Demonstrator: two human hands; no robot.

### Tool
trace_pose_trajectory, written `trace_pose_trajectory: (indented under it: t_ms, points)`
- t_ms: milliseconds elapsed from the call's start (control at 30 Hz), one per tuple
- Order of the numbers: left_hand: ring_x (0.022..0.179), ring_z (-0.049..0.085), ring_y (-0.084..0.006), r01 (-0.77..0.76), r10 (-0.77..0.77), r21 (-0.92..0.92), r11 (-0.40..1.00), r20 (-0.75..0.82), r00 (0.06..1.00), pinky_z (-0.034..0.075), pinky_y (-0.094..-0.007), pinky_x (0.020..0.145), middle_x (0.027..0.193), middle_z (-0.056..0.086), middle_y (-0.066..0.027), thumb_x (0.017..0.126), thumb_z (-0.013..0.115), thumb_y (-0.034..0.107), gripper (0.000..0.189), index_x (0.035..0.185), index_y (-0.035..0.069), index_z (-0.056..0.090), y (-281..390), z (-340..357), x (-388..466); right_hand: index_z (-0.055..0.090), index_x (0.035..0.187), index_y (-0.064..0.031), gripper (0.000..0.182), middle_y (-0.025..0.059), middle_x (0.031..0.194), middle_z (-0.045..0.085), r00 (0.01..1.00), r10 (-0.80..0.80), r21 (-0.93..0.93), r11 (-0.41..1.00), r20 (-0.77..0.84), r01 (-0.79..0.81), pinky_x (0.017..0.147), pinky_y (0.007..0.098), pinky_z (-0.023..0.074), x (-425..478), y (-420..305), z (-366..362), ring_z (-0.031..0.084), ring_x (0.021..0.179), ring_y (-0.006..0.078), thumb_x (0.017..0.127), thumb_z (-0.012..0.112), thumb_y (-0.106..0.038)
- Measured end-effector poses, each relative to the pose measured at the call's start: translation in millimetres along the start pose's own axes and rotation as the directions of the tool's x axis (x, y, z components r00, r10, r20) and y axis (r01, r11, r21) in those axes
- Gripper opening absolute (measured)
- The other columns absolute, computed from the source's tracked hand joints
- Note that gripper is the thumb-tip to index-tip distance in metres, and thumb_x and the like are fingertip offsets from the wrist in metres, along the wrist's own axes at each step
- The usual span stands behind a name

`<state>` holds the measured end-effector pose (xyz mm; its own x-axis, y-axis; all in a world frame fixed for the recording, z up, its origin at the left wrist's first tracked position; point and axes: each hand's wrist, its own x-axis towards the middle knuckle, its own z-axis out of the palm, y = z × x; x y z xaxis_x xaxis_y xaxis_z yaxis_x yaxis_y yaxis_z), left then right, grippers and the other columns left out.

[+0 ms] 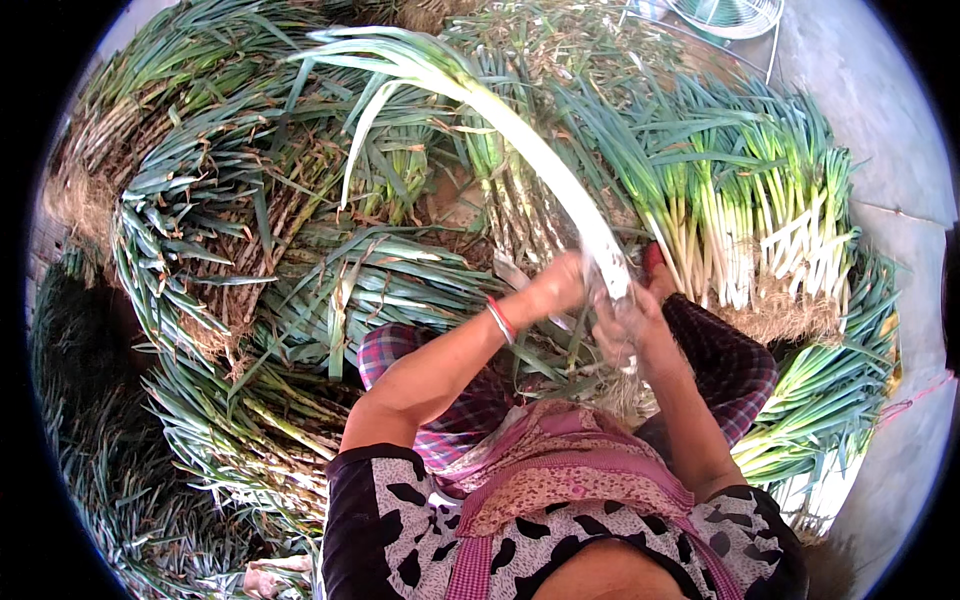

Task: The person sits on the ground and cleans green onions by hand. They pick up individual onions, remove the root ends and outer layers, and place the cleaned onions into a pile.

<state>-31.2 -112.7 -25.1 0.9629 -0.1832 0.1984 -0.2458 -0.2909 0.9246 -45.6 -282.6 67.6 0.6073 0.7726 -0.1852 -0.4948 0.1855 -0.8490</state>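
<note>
A long Welsh onion with a clean white stalk arches up and to the left, its green leaves drooping at the top. Low on the stalk, my right hand grips it, with the root end towards my lap. My left hand is beside the lower stalk, fingers curled and blurred; whether it pinches anything is unclear. Below my hands, pale roots and peelings show between my legs. To the right stands a row of cleaned Welsh onions, white stalks and roots towards me.
Unpeeled onions with brown outer leaves are heaped at the left. More leafy stalks lie before my left knee. Loose trimmings cover the floor at the back. A fan with a wire guard stands at top right. Another cleaned pile lies right.
</note>
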Motion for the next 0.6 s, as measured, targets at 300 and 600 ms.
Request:
trace_pose_trajectory:
  t_ms: [300, 600]
  points:
    - [0.098, 0.056, -0.0248, -0.288, -0.204, -0.891, 0.351, -0.373, 0.905, 0.043, -0.0374, 0.089, 0.102, 0.059, -0.0132, 0.072, 0.065, 0.045, 0.051, 0.098, 0.002, 0.057, 31, -110, 25, 0.049, 0.120, 0.0000, 0.039, 0.0084, 0.089, 0.064, 0.882, -0.467, -0.873, 0.405, 0.058, 0.272, 0.059, 0.0265, 0.0517, -7, 21, -40, 0.061, 0.066, 0.0170, 0.085, 0.059, -0.013]
    - [0.048, 0.035, -0.0032, -0.435, -0.220, -0.846, 0.308, -0.509, 0.832, 0.033, -0.0179, 0.043, 0.064, 0.040, 0.0057, 0.088, 0.059, 0.015, 0.014, 0.086, 0.005, 0.050, 30, -127, 49, 0.025, 0.136, 0.0027, 0.067, 0.0152, 0.117, 0.055, 0.991, 0.120, 0.313, 0.940, 0.059, -0.133, 0.083, 0.0311, 0.0488, 39, 40, -16, 0.055, 0.106, 0.0266, 0.093, 0.040, -0.046]
